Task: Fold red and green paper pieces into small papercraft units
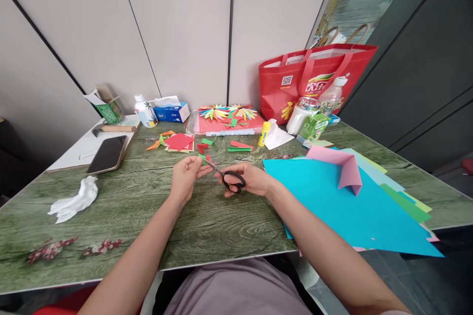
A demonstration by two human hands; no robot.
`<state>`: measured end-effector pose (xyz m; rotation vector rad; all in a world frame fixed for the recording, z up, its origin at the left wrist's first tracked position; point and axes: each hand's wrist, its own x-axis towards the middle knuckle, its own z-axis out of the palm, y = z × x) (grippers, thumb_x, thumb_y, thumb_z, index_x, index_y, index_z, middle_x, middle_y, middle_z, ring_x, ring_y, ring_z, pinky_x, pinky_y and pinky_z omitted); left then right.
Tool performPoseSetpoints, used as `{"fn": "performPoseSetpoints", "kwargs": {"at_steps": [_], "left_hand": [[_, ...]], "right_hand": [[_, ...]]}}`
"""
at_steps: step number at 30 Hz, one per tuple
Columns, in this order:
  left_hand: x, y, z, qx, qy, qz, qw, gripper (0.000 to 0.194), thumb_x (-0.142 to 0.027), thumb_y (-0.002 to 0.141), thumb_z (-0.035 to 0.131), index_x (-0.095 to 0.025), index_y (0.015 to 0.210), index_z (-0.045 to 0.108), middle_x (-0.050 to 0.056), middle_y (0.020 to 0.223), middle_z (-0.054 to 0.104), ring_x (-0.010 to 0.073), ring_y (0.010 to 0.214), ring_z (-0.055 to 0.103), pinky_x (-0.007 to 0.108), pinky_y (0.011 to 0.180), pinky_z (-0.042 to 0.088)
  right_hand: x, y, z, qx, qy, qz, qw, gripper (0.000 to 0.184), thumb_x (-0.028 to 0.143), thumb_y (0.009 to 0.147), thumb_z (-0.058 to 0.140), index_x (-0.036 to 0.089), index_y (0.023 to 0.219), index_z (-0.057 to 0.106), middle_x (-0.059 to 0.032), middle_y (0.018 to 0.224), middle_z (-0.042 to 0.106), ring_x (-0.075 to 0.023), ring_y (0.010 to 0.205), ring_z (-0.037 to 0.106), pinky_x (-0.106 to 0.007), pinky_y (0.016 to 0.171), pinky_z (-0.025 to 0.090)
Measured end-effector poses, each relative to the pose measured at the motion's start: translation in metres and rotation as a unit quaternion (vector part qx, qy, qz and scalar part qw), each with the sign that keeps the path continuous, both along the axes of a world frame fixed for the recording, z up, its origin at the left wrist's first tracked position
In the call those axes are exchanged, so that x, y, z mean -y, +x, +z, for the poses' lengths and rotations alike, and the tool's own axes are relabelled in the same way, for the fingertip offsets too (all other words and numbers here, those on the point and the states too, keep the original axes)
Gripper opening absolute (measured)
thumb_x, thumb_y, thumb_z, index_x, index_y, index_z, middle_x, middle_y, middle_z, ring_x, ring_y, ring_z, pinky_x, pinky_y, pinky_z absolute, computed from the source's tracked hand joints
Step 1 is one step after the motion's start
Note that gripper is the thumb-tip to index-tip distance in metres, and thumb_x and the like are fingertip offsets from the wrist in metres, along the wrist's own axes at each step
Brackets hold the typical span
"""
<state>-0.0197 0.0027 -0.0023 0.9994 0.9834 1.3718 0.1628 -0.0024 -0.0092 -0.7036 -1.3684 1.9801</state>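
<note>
My left hand [187, 173] pinches a small green and red paper piece [203, 158] above the green table [148, 206]. My right hand [248, 179] grips black-handled scissors [231, 179], whose blades point left at that piece. Both hands hover near the table's middle. Just beyond them lie red, green and orange paper scraps [207, 145]. Finished paper stars [227, 112] rest on a red sheet near the wall.
A stack of large coloured sheets [343, 202] with a folded pink sheet [342, 165] lies right. A glue stick [263, 134], drink carton [313, 128], bottle and red bag [314, 78] stand behind. Left: a phone [108, 153], crumpled tissue [76, 201], tissue box [170, 110], hammer.
</note>
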Motion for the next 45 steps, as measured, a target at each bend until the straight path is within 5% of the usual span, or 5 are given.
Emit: {"fn": "performPoseSetpoints", "kwargs": {"at_steps": [13, 28, 37, 45], "left_hand": [[0.003, 0.002, 0.003, -0.006, 0.015, 0.016, 1.000, 0.027, -0.035, 0.063, 0.069, -0.014, 0.070, 0.055, 0.004, 0.066, 0.067, 0.0217, 0.069, 0.067, 0.037, 0.074, 0.052], [0.004, 0.006, 0.001, -0.020, 0.034, 0.030, 0.999, 0.026, -0.035, 0.064, 0.068, -0.014, 0.070, 0.052, 0.004, 0.067, 0.069, 0.0223, 0.069, 0.068, 0.036, 0.071, 0.053], [0.000, 0.001, 0.002, -0.013, 0.017, 0.008, 1.000, 0.027, -0.035, 0.060, 0.070, -0.016, 0.065, 0.051, 0.000, 0.058, 0.065, 0.0218, 0.064, 0.067, 0.035, 0.067, 0.054], [0.000, -0.004, 0.007, 0.000, -0.027, -0.050, 0.998, 0.026, -0.032, 0.058, 0.072, -0.016, 0.061, 0.052, 0.001, 0.056, 0.064, 0.0199, 0.058, 0.066, 0.036, 0.067, 0.055]], "right_hand": [[0.000, -0.001, 0.001, -0.019, -0.025, 0.004, 1.000, 0.031, 0.033, 0.068, 0.069, 0.013, 0.093, 0.065, -0.0005, 0.080, 0.056, -0.0023, 0.051, 0.046, -0.031, 0.065, 0.055], [0.005, -0.005, 0.001, -0.043, -0.040, 0.036, 0.998, 0.028, 0.031, 0.072, 0.066, 0.012, 0.092, 0.060, -0.0016, 0.083, 0.053, -0.0039, 0.056, 0.049, -0.044, 0.075, 0.052], [0.002, -0.001, -0.002, -0.064, -0.047, 0.062, 0.995, 0.029, 0.032, 0.073, 0.065, 0.013, 0.095, 0.061, -0.0013, 0.083, 0.054, -0.0035, 0.056, 0.048, -0.041, 0.073, 0.053], [-0.001, 0.002, -0.002, -0.042, -0.015, 0.052, 0.998, 0.033, 0.035, 0.071, 0.067, 0.013, 0.095, 0.063, -0.0025, 0.084, 0.056, -0.0026, 0.052, 0.045, -0.025, 0.059, 0.050]]}}
